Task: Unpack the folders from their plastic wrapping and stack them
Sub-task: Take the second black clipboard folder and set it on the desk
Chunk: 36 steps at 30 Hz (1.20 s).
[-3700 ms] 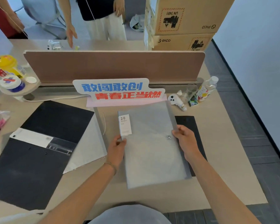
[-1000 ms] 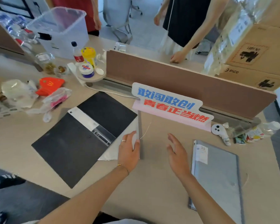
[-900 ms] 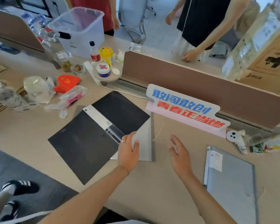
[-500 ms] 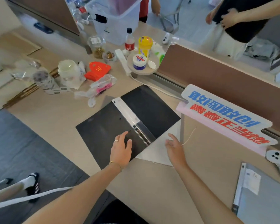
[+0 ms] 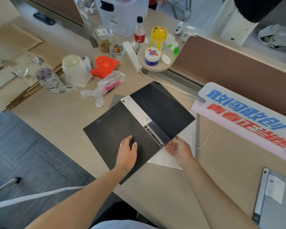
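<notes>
Currently left hand (image 5: 127, 152) lies flat, fingers spread, on the open black folder (image 5: 139, 128) on the desk (image 5: 221, 171); nothing clenched. Right hand (image 5: 180, 149), released, rests on the clear plastic wrapping (image 5: 165, 161) poking out just right of that grip. Folder looks thin, stiff, light; wrapping slippery. Best pinched at the near edge.

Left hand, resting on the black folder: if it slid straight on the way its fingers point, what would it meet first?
Probably the white spine strip of the open black folder; the left hand points up and slightly right, past a small rivet.
</notes>
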{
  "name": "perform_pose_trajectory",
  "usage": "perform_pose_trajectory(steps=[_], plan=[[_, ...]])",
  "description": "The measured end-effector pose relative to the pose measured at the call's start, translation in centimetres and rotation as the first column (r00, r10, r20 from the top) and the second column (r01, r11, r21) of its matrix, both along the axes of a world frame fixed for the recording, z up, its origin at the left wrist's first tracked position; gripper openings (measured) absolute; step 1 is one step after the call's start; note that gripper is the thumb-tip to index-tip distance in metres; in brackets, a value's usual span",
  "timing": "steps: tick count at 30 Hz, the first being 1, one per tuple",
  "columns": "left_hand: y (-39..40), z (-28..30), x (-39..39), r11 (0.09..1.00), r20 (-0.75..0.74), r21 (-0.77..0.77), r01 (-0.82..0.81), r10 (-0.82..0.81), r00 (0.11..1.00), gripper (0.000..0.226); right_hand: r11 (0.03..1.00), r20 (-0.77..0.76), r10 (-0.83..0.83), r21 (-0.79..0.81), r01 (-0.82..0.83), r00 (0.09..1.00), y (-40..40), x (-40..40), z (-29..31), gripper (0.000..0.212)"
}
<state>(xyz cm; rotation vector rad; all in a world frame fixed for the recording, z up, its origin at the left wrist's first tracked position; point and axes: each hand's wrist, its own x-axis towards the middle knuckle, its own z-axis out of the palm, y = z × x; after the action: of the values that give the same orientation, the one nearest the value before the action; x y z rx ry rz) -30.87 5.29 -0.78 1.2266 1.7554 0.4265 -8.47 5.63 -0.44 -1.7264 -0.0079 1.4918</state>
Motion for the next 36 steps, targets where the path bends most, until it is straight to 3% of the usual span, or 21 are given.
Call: perform_pose_trajectory(steps=[11,15,19,24,29,33,36], plan=[[0.2,2.6,-0.3,0.990,0.079,0.062,-0.124,0.119,0.990,0.049,0.985,0.132,0.076,0.143,-0.094,0.988,3.0,-1.8,5.5,0.015],[0.7,5.1,-0.8,0.968,0.158,0.096,-0.231,0.215,0.964,0.050,0.965,0.122,0.081,0.238,-0.108,0.989,4.0,-3.1,8.3,0.017],[1.4,7.8,-1.8,0.930,0.260,0.121,-0.348,0.309,0.915,0.050,0.952,0.007,0.071,0.299,-0.069,0.997,4.2,-4.5,10.5,0.011],[1.7,11.8,-2.7,0.865,0.365,0.113,-0.489,0.421,0.830,0.050,0.949,-0.118,0.114,0.306,-0.073,0.987,3.2,-6.6,12.0,0.053],[1.6,14.9,-3.1,0.774,0.513,0.071,-0.629,0.512,0.689,0.051,0.904,-0.121,0.273,0.372,-0.211,0.954,1.1,-8.8,13.9,0.029],[0.4,16.1,-3.2,0.714,0.591,0.105,-0.693,0.515,0.621,0.032,0.854,-0.075,0.371,0.419,-0.308,0.926,-0.4,-10.1,15.1,0.031],[-0.4,16.2,-2.9,0.647,0.549,0.143,-0.749,0.578,0.604,0.034,0.818,-0.013,0.419,0.440,-0.372,0.908,-1.0,-10.5,15.4,0.032]])
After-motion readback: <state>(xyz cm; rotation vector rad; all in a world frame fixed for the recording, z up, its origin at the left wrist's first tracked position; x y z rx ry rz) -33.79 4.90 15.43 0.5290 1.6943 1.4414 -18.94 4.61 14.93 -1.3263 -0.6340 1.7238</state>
